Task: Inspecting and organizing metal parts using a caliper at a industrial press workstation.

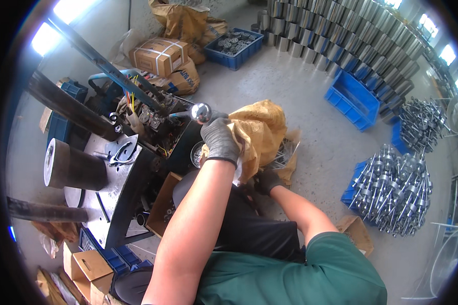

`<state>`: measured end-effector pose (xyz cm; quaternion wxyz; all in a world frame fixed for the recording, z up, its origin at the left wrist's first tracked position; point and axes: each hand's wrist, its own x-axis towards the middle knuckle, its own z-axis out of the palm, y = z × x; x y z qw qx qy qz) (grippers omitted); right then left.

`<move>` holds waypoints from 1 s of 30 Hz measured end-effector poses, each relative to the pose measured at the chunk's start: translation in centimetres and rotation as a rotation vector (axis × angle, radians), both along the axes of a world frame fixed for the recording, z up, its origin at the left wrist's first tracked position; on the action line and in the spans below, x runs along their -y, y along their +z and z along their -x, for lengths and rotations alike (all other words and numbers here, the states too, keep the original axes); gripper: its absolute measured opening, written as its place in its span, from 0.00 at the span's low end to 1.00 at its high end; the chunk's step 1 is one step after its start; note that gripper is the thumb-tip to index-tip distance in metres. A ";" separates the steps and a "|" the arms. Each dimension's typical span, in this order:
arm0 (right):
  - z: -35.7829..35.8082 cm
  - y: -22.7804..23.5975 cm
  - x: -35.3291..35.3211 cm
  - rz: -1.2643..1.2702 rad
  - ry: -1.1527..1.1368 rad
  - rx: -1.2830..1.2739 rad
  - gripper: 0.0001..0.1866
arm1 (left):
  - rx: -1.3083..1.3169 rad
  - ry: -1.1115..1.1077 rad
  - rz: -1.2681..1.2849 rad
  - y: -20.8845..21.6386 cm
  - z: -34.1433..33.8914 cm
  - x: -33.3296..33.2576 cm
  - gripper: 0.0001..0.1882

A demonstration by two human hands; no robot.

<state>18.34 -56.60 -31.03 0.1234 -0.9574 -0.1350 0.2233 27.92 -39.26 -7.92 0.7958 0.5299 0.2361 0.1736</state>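
My left hand [220, 140], in a grey glove, is closed on the upper left edge of a yellow-brown woven sack [262, 127]. Just beyond its fingers is a shiny metal ball knob [201, 113]. My right hand [267, 182], in a dark glove, reaches low beside the bottom of the sack, its fingers mostly in shadow and hidden. Right of the sack, an open carton [290, 170] holds thin metal parts. Close to my left wrist, a round container [197, 154] with small bright pieces is partly covered.
A machine with a steel table [99, 208] and a dark cylinder [76, 165] stands at left. Blue crates [353, 101] and piled metal shafts [392, 193] are at right. Stacked steel tubes [341, 35], a strapped carton [159, 57] and a crate of round parts [234, 58] lie farther back.
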 end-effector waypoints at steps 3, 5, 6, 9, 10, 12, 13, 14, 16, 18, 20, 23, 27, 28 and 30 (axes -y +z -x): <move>2.6 -0.8 3.0 -0.113 -0.177 0.004 0.23 | -0.079 -0.008 0.211 -0.3 0.0 0.1 0.10; 4.4 -1.3 5.4 -0.242 -0.257 0.034 0.25 | -0.088 -0.007 0.159 -0.1 0.2 0.1 0.10; 5.3 -1.5 6.4 -0.241 -0.257 0.036 0.25 | -0.068 -0.012 0.110 0.1 0.3 0.1 0.10; 5.6 -1.6 7.7 -0.491 -0.518 0.290 0.24 | -0.041 -0.056 0.119 0.6 1.0 0.2 0.10; 5.1 -1.6 8.2 -0.718 -0.828 0.197 0.21 | -0.050 -0.087 0.146 0.7 1.2 0.5 0.09; 2.2 -2.1 9.1 -1.255 -1.222 -0.117 0.17 | -0.088 -0.072 0.080 0.4 1.9 1.4 0.09; 0.6 -2.8 9.7 -1.284 -1.227 -0.129 0.17 | -0.040 -0.057 0.000 0.1 2.4 2.0 0.09; -1.3 -3.8 10.2 -1.185 -0.960 -0.235 0.21 | -0.021 -0.121 -0.004 -0.2 2.9 2.4 0.10; -6.1 -7.5 9.7 -1.169 -0.447 -0.032 0.26 | 0.012 -0.276 -0.477 -1.0 4.0 3.3 0.08; -12.4 -11.2 9.3 -1.518 -0.751 -0.239 0.34 | -0.046 -0.750 -1.149 -1.8 6.1 4.2 0.12; -15.0 -13.6 9.6 -1.872 -0.659 -0.189 0.32 | -0.345 -1.172 -0.778 -2.4 8.7 5.5 0.13; -15.9 -12.8 8.9 -1.379 -0.813 0.247 0.30 | -0.274 -1.287 -1.189 -2.7 9.5 5.8 0.20; -13.1 -5.6 6.9 -1.060 -0.627 0.136 0.28 | -0.264 -1.585 -1.519 -4.1 9.5 5.4 0.18; -12.2 -3.7 6.3 -0.505 -0.339 0.506 0.27 | -0.258 -1.734 -1.549 -5.0 9.5 5.5 0.19; -11.4 -0.5 4.1 -0.999 -0.702 0.048 0.33 | -0.242 -1.890 -1.582 -7.5 9.3 6.2 0.20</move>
